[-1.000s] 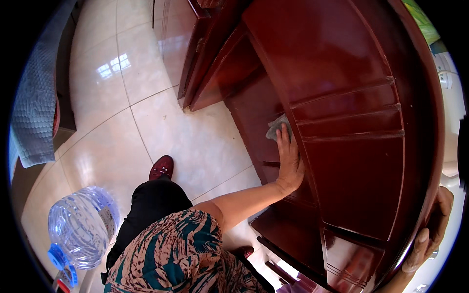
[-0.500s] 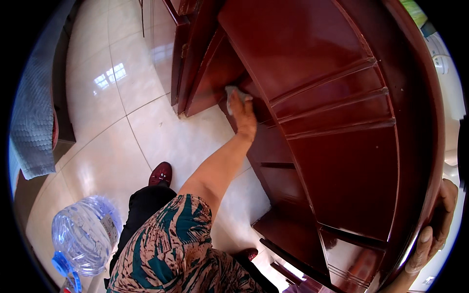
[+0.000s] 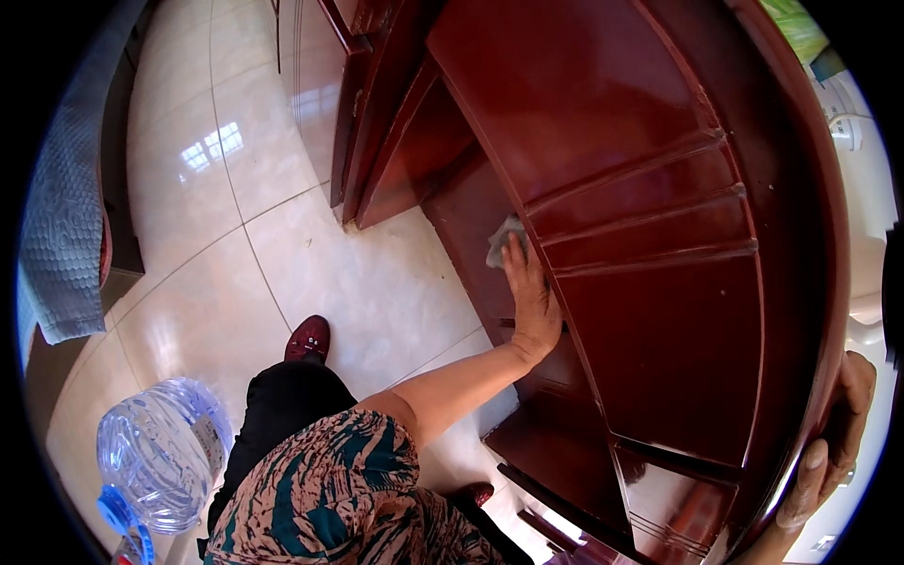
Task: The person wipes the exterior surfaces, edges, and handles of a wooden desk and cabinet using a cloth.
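My left hand (image 3: 535,299) reaches into the gap beside a large, glossy dark red wooden panel (image 3: 678,348) with raised ridges. A crumpled grey cloth (image 3: 505,241) is under its fingertips, against the dark red wood of the low cabinet part behind the panel. The panel's edge hides part of the cloth and of the hand. At the lower right, my right hand (image 3: 824,461) is wrapped round the curved outer edge (image 3: 817,395) of the same furniture, thumb on the near side.
A large clear plastic bottle (image 3: 155,461) with a blue cap and handle lies at the lower left. Another dark red wooden piece (image 3: 325,94) stands at the top. Blue quilted fabric (image 3: 66,235) hangs at the left. My dark red shoe (image 3: 309,337) is on the light tiled floor (image 3: 207,273).
My left hand has drawn the cloth toward me and to the right, closer to the panel's edge. My right hand keeps its hold on the outer edge.
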Action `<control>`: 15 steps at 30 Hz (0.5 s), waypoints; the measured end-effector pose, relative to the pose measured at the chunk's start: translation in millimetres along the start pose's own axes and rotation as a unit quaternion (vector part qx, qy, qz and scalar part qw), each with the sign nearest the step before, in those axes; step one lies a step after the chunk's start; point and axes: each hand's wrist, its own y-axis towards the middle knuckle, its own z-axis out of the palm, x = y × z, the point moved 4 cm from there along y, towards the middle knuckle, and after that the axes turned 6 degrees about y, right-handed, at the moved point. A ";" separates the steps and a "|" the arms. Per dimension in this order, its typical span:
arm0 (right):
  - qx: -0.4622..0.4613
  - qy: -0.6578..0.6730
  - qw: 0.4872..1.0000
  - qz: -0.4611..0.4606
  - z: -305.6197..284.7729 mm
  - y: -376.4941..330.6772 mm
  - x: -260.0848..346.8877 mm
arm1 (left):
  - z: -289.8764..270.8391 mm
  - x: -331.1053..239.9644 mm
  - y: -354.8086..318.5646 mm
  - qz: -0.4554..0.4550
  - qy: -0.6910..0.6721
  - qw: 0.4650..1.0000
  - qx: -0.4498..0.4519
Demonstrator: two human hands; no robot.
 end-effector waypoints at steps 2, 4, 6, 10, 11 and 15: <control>-0.002 0.009 0.998 0.055 6.4 0.1 9.6 | 6.0 -22.3 10.9 0.043 -0.021 0.998 0.030; -0.007 0.015 0.997 0.075 10.9 0.9 17.6 | 7.5 -39.4 30.8 0.079 -0.040 0.995 0.045; -0.012 0.019 0.998 0.064 13.2 3.5 22.4 | 4.0 -54.3 56.1 0.105 -0.045 0.993 0.033; -0.006 0.016 0.997 0.072 10.4 1.9 25.2 | -8.3 -65.2 106.2 0.139 0.013 0.988 -0.065; -0.001 0.018 0.998 0.063 9.7 1.8 23.3 | -10.5 -64.9 115.1 0.144 0.033 0.984 -0.096; 0.004 0.080 0.995 0.054 16.5 7.0 19.7 | -44.7 -62.2 127.1 0.240 0.292 0.921 -0.091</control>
